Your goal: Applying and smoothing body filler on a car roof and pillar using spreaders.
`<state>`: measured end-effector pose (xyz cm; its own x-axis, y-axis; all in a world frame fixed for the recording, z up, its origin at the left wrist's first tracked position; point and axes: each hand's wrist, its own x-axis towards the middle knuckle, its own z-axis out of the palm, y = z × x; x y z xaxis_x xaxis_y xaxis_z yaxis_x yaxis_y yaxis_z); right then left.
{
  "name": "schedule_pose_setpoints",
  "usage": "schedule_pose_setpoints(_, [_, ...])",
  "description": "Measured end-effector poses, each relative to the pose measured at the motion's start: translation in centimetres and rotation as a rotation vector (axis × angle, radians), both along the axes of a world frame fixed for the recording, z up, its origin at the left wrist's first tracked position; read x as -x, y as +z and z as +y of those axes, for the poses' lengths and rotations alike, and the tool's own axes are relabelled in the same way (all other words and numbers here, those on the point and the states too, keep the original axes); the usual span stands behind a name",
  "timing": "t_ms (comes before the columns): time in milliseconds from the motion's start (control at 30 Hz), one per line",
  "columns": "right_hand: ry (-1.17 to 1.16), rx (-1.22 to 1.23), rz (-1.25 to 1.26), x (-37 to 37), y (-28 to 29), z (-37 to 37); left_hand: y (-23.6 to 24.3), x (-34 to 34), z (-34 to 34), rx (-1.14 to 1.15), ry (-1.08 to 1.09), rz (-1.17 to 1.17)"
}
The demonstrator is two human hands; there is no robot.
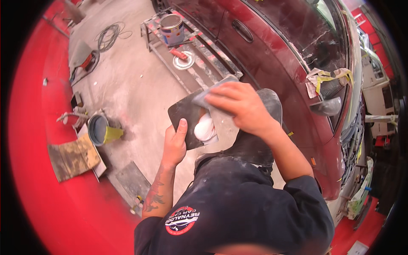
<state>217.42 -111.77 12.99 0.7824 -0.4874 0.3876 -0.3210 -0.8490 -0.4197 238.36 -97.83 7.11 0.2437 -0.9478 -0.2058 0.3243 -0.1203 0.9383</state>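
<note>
My left hand grips the lower left edge of a dark flat mixing board, thumb on top. A smooth white mound of what looks like filler paste shows at the board's right part, with a reddish streak beside it. Above the board, my right hand has its fingers closed on a thin grey spreader, slightly blurred. The spreader overlaps the board's upper edge. Whether it touches the paste cannot be seen.
Ahead, a metal stand bears an open-topped can and a round lid with a red tube. A dark red car stands close on the right. Leftward are a bucket, cardboard and a coiled cable.
</note>
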Motion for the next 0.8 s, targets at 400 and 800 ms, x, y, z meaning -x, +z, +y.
schedule_pose_setpoints(400, [0.198,0.017,-0.223,-3.2,20.6,-35.9,16.7,-5.0,-44.9,-0.038,0.221,0.858])
schedule_pose_setpoints(800, [-0.277,-0.414,-0.369,5.0,39.3,-54.0,39.9,3.3,-61.6,0.145,0.051,0.594])
